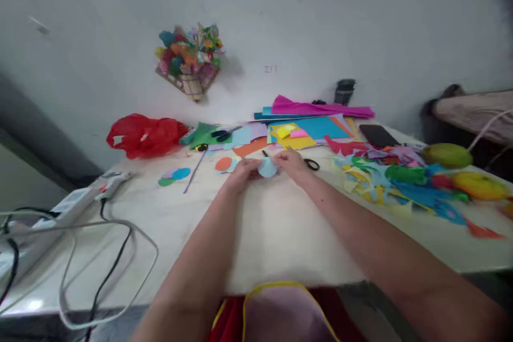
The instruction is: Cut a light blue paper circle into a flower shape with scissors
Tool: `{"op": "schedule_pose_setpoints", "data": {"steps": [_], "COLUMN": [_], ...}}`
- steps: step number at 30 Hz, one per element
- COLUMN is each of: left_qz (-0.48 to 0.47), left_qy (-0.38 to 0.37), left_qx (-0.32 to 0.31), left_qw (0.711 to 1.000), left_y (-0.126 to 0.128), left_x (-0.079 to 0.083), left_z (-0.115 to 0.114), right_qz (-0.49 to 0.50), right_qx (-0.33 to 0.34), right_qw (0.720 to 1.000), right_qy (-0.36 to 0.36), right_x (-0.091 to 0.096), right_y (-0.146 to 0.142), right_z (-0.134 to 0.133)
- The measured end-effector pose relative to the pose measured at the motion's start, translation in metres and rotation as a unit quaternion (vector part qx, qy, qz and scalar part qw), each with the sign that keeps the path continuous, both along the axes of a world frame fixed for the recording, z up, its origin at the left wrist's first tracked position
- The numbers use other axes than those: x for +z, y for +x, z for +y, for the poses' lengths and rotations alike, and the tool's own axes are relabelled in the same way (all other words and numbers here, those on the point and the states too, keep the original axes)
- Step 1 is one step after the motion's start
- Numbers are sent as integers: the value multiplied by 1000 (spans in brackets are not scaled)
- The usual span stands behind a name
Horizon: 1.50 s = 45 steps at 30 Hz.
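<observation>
A small light-blue paper circle (267, 168) is held above the table between my two hands. The fingers of my left hand (243, 171) are closed at its left edge. On the opposite edge, the fingers of my right hand (292, 162) pinch the paper. Black scissors handles (311, 164) show just beyond my right hand; the rest is mostly hidden by it. Beside my left hand lies an orange paper circle (225, 164) over paler ones. Farther left are a blue circle (181, 173) and a green circle (165, 181), with a thin purple strip (195, 173) nearby.
Paper scraps (377, 179) and mango-like fruit (448, 155) lie right. Coloured sheets (316, 128), more scissors (221, 134) and a red plastic bag (144, 135) line the back. A phone-like black slab (378, 135) is back right. Cables (120, 256) and power strips (74, 200) occupy the left.
</observation>
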<state>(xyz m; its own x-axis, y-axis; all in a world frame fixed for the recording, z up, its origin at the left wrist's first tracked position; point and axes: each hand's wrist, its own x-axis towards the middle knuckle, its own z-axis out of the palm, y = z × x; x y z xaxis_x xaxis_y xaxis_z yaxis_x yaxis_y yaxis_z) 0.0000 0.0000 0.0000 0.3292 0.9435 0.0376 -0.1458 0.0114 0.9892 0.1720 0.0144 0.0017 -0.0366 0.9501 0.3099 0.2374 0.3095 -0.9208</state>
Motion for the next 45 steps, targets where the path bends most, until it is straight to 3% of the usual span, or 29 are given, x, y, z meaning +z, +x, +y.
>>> {"op": "schedule_pose_setpoints", "data": {"steps": [3,6,9,11,14,17,21,28,37,40,43,45], "left_qz": [25,49,28,-7,-50,-76,-94,-115,-121,-125,-122,-115], "left_qy": [7,6,3,4,-3,-6,-10,-4,-8,-9,-5,-5], "left_qx": [-3,33,81,106,110,101,97,91,66,61,47,36], "left_qw": [1000,998,996,994,993,992,991,989,990,990,991,993], "left_y": [2,5,8,9,7,6,5,3,-1,-1,-2,-2], "left_x": [1,2,3,2,1,1,4,0,-2,-2,-3,-2], "left_z": [-1,-2,-2,-1,1,1,-1,1,3,3,3,3], "right_qz": [0,-28,-118,-255,-474,-580,-616,-619,-555,-485,-324,-184], "right_qx": [-23,-30,-51,-127,-215,-176,-128,-123,-185,-194,-105,-54], "right_qw": [999,998,992,958,854,791,765,769,807,851,935,972], "right_qy": [33,37,12,24,-2,-88,-134,-100,-87,-59,-99,-136], "right_x": [-2,-1,8,18,36,47,46,37,48,48,47,47], "right_y": [-1,0,8,18,35,47,51,49,60,59,50,42], "right_z": [-1,-1,-2,-4,-9,-11,-11,-9,-8,-6,-7,-10]}}
